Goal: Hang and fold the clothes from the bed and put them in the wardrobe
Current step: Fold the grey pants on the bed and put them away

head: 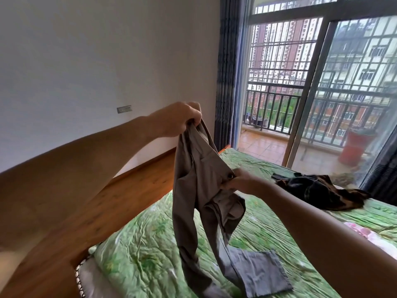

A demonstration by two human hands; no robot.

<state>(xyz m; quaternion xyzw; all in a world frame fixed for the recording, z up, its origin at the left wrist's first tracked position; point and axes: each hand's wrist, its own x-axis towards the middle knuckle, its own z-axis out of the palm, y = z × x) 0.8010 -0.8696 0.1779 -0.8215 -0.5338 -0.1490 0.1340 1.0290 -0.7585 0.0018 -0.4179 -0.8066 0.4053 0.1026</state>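
Grey-brown trousers (pixel 191 190) are held up over the bed (pixel 139 244). Their long axis runs almost straight down from the waistband to the leg ends, which trail onto the green cover at the bed's near edge. One end of the waistband is gripped by the left hand (pixel 180 119), raised high above the bed. It is pinched near the button by the right hand (pixel 236 181), lower and closer to the bed's middle, so both hands are closed on the cloth. The garment hangs twisted between them, and a levelled, stretched waistband is judged to be what the next move calls for.

A folded grey cloth (pixel 262 272) lies flat on the bed just beside the trailing legs. A dark crumpled garment (pixel 318 190) lies well apart, toward the bed's window side. Beyond the bed's far end a glass door (pixel 343 104) is seen open onto a balcony (pixel 264 143), with a curtain (pixel 227 82) beside it. A wooden board (pixel 107 201) runs along the bed's left side. No wardrobe is in view.
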